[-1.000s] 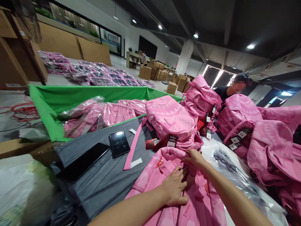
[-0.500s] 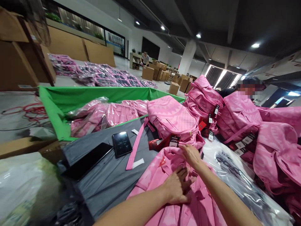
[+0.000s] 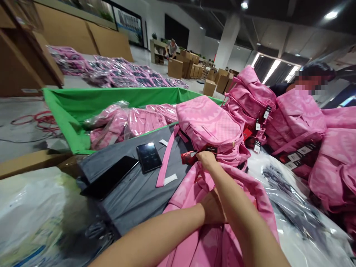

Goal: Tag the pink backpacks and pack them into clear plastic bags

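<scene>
Nearest pink patterned fabric backpack point(image 3: 211, 244), apparently being arranged: right hand point(image 3: 207, 160) at its top, left hand point(image 3: 213, 208) mid-bag; can't tell either grip. Next calls for steady bag.

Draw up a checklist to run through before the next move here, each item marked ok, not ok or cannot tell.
1. Left grip at the near backpack: ok.
2. Left grip in full view: not ok; the right forearm crosses in front of it.
3. Right grip closed on something: cannot tell; it is by the near backpack's top edge and the red tag, fingertips unclear.
4. Phone clear of the near backpack: ok; it lies apart, on the gray cloth.
5. Loose pink strap clear of both grips: ok; it lies off to their left.
</scene>
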A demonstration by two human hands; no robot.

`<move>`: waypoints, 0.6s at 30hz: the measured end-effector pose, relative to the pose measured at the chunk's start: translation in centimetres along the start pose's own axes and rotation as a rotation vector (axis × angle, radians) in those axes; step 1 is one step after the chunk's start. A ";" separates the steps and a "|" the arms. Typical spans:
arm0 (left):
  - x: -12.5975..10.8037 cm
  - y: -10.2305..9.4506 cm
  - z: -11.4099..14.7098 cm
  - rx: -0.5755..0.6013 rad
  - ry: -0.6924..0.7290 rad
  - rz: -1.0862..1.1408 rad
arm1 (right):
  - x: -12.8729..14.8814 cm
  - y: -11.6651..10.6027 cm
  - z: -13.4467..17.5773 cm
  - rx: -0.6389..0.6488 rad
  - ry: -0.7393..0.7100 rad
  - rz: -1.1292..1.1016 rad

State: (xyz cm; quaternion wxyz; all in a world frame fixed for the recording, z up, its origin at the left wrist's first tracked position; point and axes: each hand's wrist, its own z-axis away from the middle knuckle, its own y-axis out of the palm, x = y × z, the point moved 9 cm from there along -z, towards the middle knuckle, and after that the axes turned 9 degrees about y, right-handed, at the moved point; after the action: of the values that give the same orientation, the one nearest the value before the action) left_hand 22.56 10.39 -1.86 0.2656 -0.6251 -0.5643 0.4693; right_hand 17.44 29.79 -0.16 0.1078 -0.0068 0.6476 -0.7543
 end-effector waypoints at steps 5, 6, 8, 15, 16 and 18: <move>0.6 0.6 0.4 0.043 -0.024 0.002 | 0.9 -1.2 5.2 -0.261 0.038 -0.120; 0.9 0.6 0.2 0.054 -0.053 -0.005 | 0.3 -1.3 7.1 -0.325 0.026 -0.154; 1.2 0.7 -0.2 0.090 -0.073 -0.019 | -2.7 -1.2 10.6 -0.439 0.050 -0.227; 0.9 -0.1 -0.8 0.110 -0.065 -0.075 | -14.3 -0.6 14.8 -0.589 0.254 -0.441; 0.8 -0.2 -0.7 0.110 -0.061 -0.079 | -14.3 -0.6 14.2 -0.589 0.245 -0.458; 0.6 -0.3 -0.6 0.102 -0.048 -0.090 | -13.9 -0.4 13.0 -0.596 0.252 -0.486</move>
State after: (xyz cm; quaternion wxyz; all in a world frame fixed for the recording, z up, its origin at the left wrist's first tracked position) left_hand 22.91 11.19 -1.50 0.3042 -0.5733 -0.5735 0.4999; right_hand 32.86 19.58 4.09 -0.1609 -0.0981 0.8255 -0.5321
